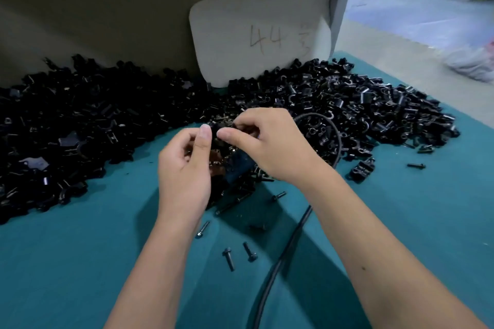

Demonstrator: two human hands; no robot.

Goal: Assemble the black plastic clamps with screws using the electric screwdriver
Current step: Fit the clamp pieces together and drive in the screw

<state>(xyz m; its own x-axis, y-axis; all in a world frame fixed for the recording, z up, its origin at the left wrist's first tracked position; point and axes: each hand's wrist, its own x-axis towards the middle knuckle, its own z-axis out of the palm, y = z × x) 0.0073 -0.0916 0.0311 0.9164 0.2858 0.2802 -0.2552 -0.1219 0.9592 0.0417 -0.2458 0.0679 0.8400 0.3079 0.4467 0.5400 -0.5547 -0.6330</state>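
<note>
A black plastic clamp [217, 129] is pinched between the curled fingers of the left hand [184, 168] and the right hand [270, 144], above the teal tabletop [80, 262]. Loose screws [229, 258] are scattered below, and clamp heaps [66, 128] are piled behind.

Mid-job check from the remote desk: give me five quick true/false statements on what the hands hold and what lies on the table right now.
1. Both hands pinch one small black clamp between them. True.
2. The right hand holds the electric screwdriver. False: it holds only the clamp, together with the left hand.
3. Loose screws lie on the teal table cover. True.
4. The board against the wall reads 12. False: it reads 44.
5. The black cable is coiled on the clamp pile at the left. False: it runs along the cover between the forearms.
</note>
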